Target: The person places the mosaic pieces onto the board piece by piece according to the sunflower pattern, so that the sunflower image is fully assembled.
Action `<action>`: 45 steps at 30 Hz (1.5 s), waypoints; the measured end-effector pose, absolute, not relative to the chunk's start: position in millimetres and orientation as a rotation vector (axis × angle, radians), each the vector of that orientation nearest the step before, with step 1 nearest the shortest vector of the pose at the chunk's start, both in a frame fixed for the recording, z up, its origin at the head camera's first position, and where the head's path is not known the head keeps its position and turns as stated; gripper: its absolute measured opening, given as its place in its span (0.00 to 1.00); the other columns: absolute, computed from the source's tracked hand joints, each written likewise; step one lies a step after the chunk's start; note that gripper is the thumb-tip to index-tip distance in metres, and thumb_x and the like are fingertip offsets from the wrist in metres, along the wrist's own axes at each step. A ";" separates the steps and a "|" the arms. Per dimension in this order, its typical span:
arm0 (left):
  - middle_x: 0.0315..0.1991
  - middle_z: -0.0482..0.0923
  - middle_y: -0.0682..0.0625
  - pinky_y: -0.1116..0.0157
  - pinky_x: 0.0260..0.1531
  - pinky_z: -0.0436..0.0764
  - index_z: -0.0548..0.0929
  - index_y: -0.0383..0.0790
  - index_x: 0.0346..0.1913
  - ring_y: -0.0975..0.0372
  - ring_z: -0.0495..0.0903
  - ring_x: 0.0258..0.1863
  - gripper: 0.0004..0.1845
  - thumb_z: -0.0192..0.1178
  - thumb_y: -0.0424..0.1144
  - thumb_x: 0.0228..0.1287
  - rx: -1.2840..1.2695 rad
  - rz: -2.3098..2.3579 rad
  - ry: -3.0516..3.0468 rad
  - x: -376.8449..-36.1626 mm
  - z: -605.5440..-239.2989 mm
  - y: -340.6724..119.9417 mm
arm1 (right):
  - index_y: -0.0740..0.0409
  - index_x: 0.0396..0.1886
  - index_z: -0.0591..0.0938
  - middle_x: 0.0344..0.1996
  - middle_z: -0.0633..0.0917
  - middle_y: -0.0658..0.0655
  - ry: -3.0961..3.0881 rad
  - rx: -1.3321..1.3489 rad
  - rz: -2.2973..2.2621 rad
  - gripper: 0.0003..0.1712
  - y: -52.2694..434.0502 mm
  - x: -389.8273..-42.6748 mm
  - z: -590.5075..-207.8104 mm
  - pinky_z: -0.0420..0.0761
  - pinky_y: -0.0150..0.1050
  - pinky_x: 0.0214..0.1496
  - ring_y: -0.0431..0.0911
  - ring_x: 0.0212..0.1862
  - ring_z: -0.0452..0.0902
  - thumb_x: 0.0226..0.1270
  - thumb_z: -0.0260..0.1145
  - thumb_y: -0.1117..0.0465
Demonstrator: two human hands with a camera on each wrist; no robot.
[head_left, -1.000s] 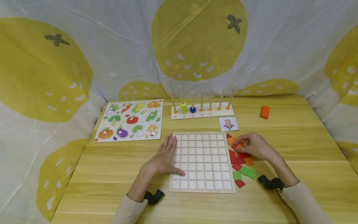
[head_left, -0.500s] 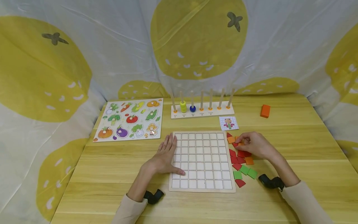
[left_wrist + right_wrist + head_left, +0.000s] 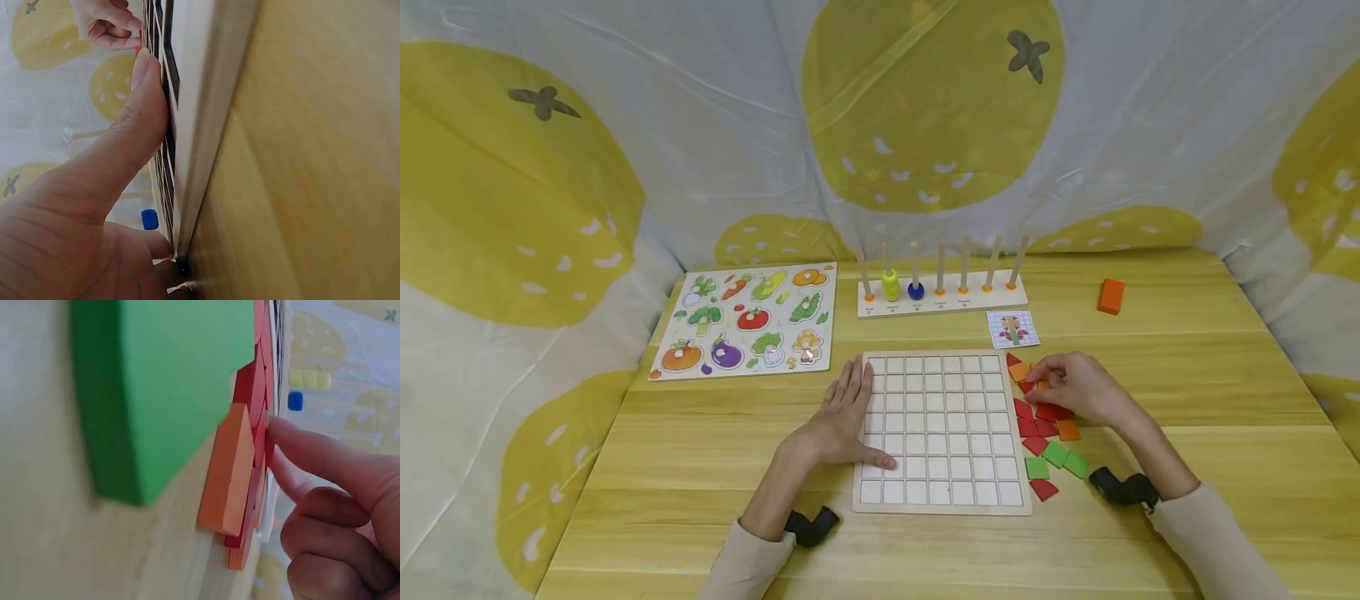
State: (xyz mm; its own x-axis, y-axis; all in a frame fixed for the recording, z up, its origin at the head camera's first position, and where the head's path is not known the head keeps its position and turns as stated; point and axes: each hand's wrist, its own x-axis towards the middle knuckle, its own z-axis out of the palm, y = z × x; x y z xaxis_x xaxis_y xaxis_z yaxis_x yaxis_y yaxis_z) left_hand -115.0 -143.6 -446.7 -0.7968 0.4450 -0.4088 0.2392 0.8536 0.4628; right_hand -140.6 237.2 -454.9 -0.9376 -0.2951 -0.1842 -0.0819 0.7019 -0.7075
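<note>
A wooden grid board (image 3: 943, 509) lies flat in the middle of the table. My left hand (image 3: 841, 423) rests along its left edge, fingers straight and the thumb (image 3: 142, 106) lying over the grid. To the right of the board spreads a cluster of flat tiles: red quarter-round-looking tiles (image 3: 1036, 447), orange squares (image 3: 1068, 430) and green squares (image 3: 1077, 464). Above the upper part of this cluster, my right hand (image 3: 1081, 390) pinches a small red tile (image 3: 270, 450) between thumb and forefinger, its other fingers curled. The right palm hides some tiles.
Behind the board stand a peg rack (image 3: 942, 300) with yellow and blue beads and a small pattern card (image 3: 1000, 340). A vegetable puzzle (image 3: 786, 315) lies back left. An orange block (image 3: 1111, 296) sits back right. A patterned cloth (image 3: 730, 108) hangs behind.
My right hand has shifted only slightly at the tiles, its fingertips staying around the red tile. The left hand has kept its place on the board, which has not moved.
</note>
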 end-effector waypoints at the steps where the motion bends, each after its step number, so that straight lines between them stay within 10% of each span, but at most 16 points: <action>1: 0.83 0.17 0.39 0.45 0.84 0.36 0.29 0.33 0.82 0.46 0.21 0.84 0.78 0.78 0.62 0.50 0.498 0.536 2.511 -114.8 -446.6 -143.7 | 0.59 0.38 0.90 0.16 0.67 0.47 2.631 -0.298 -1.078 0.12 236.5 -140.6 -454.7 0.59 0.32 0.22 0.39 0.19 0.61 0.60 0.80 0.57; 45: 0.83 0.18 0.40 0.45 0.84 0.37 0.30 0.33 0.82 0.47 0.21 0.84 0.78 0.79 0.63 0.49 0.493 0.522 2.519 -114.7 -448.5 -142.6 | 0.60 0.39 0.92 0.12 0.62 0.47 2.420 -0.252 -1.301 0.11 151.3 -166.3 -452.3 0.55 0.32 0.24 0.42 0.20 0.54 0.56 0.81 0.64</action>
State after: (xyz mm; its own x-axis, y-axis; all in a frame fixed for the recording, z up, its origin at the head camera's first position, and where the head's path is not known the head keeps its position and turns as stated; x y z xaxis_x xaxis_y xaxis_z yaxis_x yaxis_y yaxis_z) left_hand -114.7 -142.6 -448.5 -0.8006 0.4373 -0.4096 0.2386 0.8598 0.4515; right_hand -166.3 151.3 -452.3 -0.9118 -0.3300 -0.2442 0.0217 0.5553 -0.8314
